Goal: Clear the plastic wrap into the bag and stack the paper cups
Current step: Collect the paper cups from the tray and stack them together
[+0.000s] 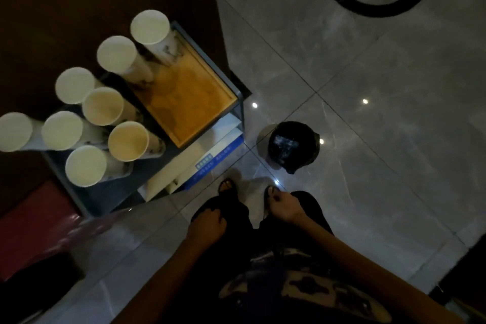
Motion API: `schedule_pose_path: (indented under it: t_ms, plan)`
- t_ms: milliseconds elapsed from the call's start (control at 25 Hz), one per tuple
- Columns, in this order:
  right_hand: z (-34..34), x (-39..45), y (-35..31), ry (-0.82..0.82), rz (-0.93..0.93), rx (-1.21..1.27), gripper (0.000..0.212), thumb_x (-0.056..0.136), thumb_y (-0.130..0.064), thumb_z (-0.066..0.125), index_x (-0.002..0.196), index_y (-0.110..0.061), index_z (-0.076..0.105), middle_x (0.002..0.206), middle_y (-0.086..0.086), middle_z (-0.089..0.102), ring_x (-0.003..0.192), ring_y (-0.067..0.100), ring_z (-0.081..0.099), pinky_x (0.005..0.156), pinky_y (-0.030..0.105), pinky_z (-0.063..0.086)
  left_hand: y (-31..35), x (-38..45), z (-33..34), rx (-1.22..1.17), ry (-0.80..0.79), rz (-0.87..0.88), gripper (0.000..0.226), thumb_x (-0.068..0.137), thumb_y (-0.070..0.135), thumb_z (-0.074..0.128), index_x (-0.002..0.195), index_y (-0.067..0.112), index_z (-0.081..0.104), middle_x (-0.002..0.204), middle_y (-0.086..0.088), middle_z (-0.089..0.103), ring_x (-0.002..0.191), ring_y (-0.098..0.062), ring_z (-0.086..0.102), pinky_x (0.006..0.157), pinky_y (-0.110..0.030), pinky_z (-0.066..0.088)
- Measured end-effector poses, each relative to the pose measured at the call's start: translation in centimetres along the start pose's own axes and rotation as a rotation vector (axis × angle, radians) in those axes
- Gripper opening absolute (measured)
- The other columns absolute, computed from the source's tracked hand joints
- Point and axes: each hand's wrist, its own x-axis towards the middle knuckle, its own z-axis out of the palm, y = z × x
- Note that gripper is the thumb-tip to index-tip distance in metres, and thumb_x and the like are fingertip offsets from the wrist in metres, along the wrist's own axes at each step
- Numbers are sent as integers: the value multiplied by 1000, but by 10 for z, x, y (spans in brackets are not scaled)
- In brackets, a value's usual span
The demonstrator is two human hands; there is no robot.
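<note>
You stand over grey floor tile [368, 73] with open room to your right. The glass-topped stand [238, 102] at your left carries eight tall paper cup stacks [128, 141] beside an orange tray [184, 97]; lift each straight up, clear of neighbouring rims. The bag-lined bin [292, 146] sits just ahead. Your left hand [207, 226] and right hand [284, 205] hang loosely curled, empty. No plastic wrap shows.
</note>
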Motion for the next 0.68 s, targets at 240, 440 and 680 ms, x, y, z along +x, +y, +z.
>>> schedule_pose_path:
  t_ms: [240,440,680]
  plan:
    - [-19,-9,8,-86,-120,-220,43,103,-23,45,63,-10,39,67,8,48,72,24,54,74,36,45,13,-23,12,-352,89,-111,34,102,34,44,115,9,63,120,-11,64,114,-26,59,96,-32,43]
    - [-34,-3,-6,-169,-210,-386,27,102,-22,47,85,-2,49,89,18,54,85,29,59,70,31,36,3,-45,31,-491,135,-212,30,100,32,47,114,12,65,122,-10,65,110,-25,60,95,-32,45]
    - [-24,3,-47,-133,-345,-566,32,100,-22,50,113,1,68,122,18,68,113,32,62,93,33,44,-25,-68,45,-562,217,-298,32,101,27,47,119,6,63,123,-14,63,110,-28,60,97,-36,47]
